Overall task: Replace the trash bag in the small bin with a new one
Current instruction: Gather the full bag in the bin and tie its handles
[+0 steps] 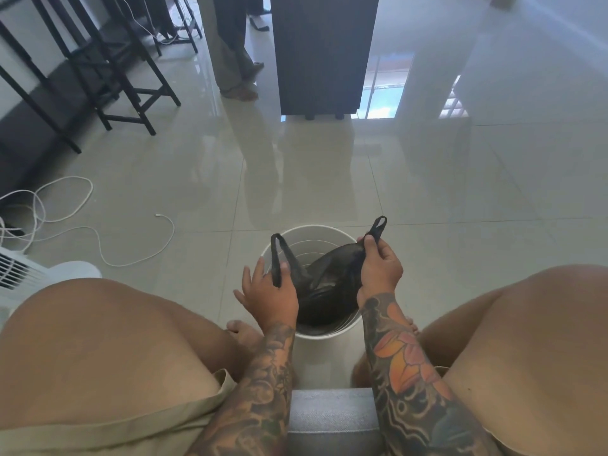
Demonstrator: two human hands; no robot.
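A small white round bin stands on the tiled floor between my feet. A black plastic trash bag with two loop handles hangs partly inside it. My left hand pinches the left handle at the bin's near-left rim, the other fingers spread. My right hand grips the right handle and the bag's edge over the bin's right side, the handle loop sticking up above my fingers. The bag's lower part is hidden in the bin.
I sit on a grey seat with my knees on either side. White cables lie on the floor at left beside a white fan. Black stools, a dark cabinet and a standing person's legs are farther back.
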